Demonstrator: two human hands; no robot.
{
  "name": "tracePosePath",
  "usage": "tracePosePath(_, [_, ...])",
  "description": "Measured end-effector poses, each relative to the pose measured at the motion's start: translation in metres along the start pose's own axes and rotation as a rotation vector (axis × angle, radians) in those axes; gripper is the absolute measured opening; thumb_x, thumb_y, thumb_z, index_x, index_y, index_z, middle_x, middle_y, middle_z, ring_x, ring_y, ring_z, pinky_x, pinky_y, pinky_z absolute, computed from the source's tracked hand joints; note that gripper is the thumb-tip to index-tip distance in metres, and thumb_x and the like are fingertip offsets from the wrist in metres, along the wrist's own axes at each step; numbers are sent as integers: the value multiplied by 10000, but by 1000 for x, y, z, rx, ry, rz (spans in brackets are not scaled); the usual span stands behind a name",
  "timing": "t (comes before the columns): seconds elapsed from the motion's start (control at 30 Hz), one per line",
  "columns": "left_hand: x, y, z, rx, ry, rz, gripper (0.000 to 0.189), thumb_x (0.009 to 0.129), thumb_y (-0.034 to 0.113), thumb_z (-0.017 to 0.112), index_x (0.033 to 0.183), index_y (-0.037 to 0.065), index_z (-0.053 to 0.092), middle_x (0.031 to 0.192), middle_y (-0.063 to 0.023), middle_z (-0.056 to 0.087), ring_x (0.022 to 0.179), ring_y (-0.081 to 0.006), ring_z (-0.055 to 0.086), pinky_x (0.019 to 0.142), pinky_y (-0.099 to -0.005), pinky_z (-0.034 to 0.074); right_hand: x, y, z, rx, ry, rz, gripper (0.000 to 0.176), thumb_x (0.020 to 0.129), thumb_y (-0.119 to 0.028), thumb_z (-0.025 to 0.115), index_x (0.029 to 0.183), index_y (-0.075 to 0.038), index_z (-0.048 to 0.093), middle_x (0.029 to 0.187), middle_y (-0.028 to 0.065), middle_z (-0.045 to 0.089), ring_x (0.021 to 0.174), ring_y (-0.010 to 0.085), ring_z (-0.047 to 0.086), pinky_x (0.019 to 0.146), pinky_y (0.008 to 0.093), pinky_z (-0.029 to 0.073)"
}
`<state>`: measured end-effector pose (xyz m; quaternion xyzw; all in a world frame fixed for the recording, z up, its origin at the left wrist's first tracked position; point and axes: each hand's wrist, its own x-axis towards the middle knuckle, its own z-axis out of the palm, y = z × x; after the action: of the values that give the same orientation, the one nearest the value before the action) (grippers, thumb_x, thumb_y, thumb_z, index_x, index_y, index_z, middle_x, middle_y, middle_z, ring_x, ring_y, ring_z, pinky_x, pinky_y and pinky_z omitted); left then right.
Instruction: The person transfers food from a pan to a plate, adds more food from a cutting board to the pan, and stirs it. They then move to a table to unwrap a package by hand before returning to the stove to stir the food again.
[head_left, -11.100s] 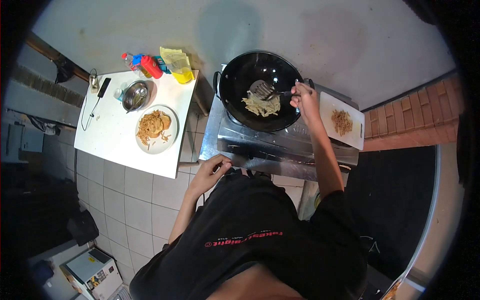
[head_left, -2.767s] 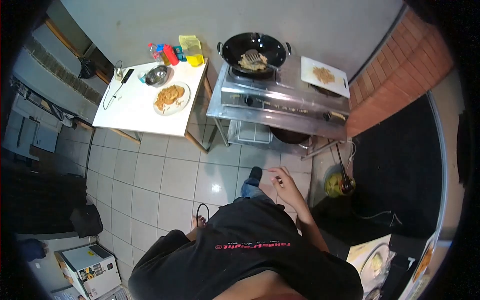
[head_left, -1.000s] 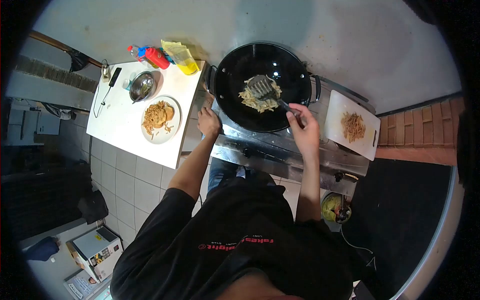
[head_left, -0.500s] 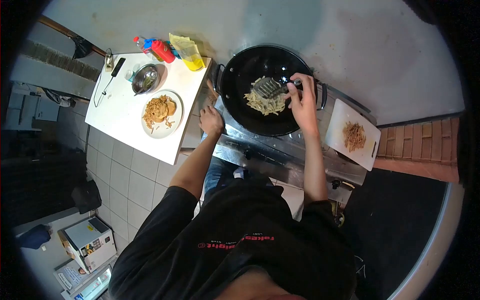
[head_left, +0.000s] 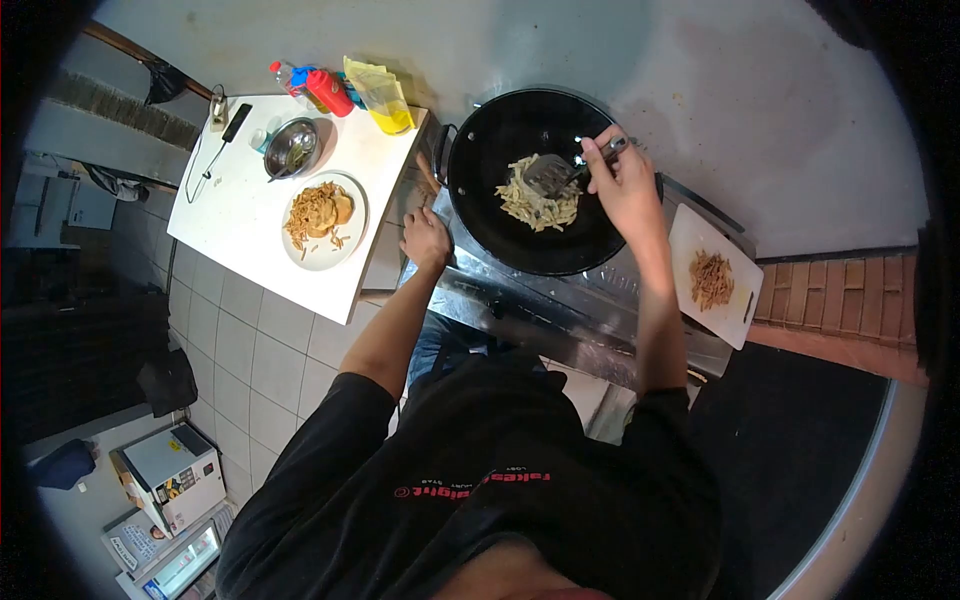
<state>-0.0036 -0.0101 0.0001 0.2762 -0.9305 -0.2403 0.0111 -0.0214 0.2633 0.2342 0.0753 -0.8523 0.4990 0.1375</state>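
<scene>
Currently the wok (head_left: 500,235) stands toward the back-left corner of the stove (head_left: 480,270), pale strips (head_left: 540,211) heaped near its middle. Your right hand (head_left: 630,195) has its grip closed on the slotted spatula (head_left: 547,176) by the handle, blade down at the strips. Your left hand (head_left: 426,240) lies by the stove's front-left corner, fingers loosely bent, nothing seen in that grip.

Risks, my reading: strips bunched together could brown unevenly; a quick flick could send some over the rim. Nobody has the left handle (head_left: 443,155), so a hard sideways shove might shift the pan. Left fingers near the wok's wall: burn risk if the metal is hot. Flame hidden, can't tell. Cutting board (head_left: 722,320) sits by the stove's right edge; a wide elbow swing could knock it, spilling the browned strips (head_left: 711,280).
</scene>
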Motion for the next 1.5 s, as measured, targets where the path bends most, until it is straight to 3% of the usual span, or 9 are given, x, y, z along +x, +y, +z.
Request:
tracePosePath(0.17, [0, 0, 0, -14, 0, 3, 408, 1021, 374, 353, 1164, 94, 611, 1224, -149, 570, 1130, -354, 589, 960, -562, 409, 20, -25, -29, -137, -87, 45, 399, 967, -303, 640, 774, 25, 521, 605, 125, 473, 556, 190, 389, 549, 360, 373])
tracePosePath(0.27, [0, 0, 2, -25, 43, 11, 420, 1021, 373, 357, 1184, 83, 612, 1227, -154, 572, 1129, -361, 587, 946, -563, 416, 27, -32, -35, -214, -153, 99, 419, 967, -326, 629, 781, 37, 536, 613, 159, 508, 545, 259, 439, 566, 389, 399])
tracePosePath(0.37, [1, -2, 3, -7, 2, 9, 432, 1022, 376, 355, 1180, 69, 615, 1214, -160, 579, 1129, -365, 587, 940, -567, 418, 23, -32, -34, -278, -187, -17, 430, 965, -341, 616, 805, 54, 556, 637, 210, 543, 576, 362, 499, 601, 430, 433])
tracePosePath(0.47, [-1, 0, 2, -37, 28, 6, 438, 1022, 378, 355, 1174, 63, 618, 1208, -165, 582, 1128, -368, 587, 937, -570, 420, 24, -51, -34, -387, -299, 51, 402, 973, -320, 589, 858, 65, 575, 699, 267, 578, 670, 444, 557, 656, 463, 462])
tracePosePath(0.67, [-1, 0, -1, -38, 0, -17, 444, 1025, 380, 336, 1186, 70, 610, 1234, -172, 572, 1147, -376, 578, 950, -578, 417, 25, -57, -29, -462, -394, 86, 377, 973, -332, 567, 922, 41, 598, 721, 270, 598, 748, 452, 613, 701, 481, 480])
tracePosePath(0.97, [3, 0, 2, -19, 3, 4, 431, 1025, 376, 348, 1174, 79, 623, 1225, -164, 573, 1108, -367, 600, 935, -567, 421, 17, -40, -20, -481, -314, 201, 392, 965, -362, 559, 980, 22, 636, 813, 266, 654, 858, 477, 634, 774, 530, 498])
tracePosePath(1.13, [4, -3, 6, -22, 12, 4, 437, 1028, 384, 341, 1145, 71, 622, 1227, -162, 570, 1111, -368, 595, 937, -570, 418, 8, -30, -14, -384, -262, 175, 367, 967, -325, 572, 932, 38, 607, 707, 262, 596, 746, 455, 625, 673, 496, 473])
tracePosePath(1.3, [1, -5, 5, -51, 15, 3, 454, 1030, 399, 331, 1149, 70, 620, 1250, -158, 559, 1117, -370, 591, 952, -570, 415, -4, -7, 0, -199, -118, 153, 381, 955, -304, 622, 848, 59, 589, 627, 230, 548, 526, 346, 500, 567, 431, 419])
tracePosePath(1.5, [3, -2, 6, -49, 16, 5, 443, 1023, 389, 347, 1163, 72, 624, 1222, -162, 568, 1120, -370, 591, 954, -578, 414, -23, 17, 17, 12, 53, 237, 365, 957, -266, 648, 808, 62, 589, 606, 189, 552, 506, 218, 477, 537, 379, 400])
